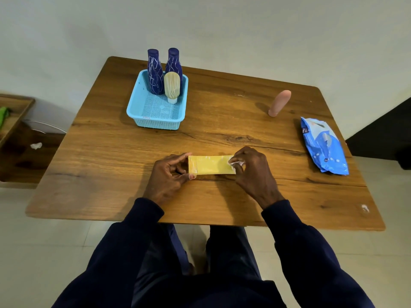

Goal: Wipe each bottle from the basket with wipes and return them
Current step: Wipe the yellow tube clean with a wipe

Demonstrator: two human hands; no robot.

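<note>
We see the yellow tube (211,164) lying flat on the table (111,174), near the front edge. The left hand (169,176) pinches its crimped end. The right hand (251,172) has its fingers curled round a white wipe (236,163), pressed to the other end.

Risks, as we judge them:
- The pinch holds only the crimp, so a hard drag of the wipe could pull the tube free or spin it.
- The wipes pack (323,147) seems to overhang the right edge, and a sleeve could knock it off.
- The pink bottle (279,103) stands alone and looks easy to tip.

The blue basket (155,123) holds two dark blue bottles (155,72) upright at the back. A cream tube (172,85) stands on its cap before them. The front half is free for returns.
</note>
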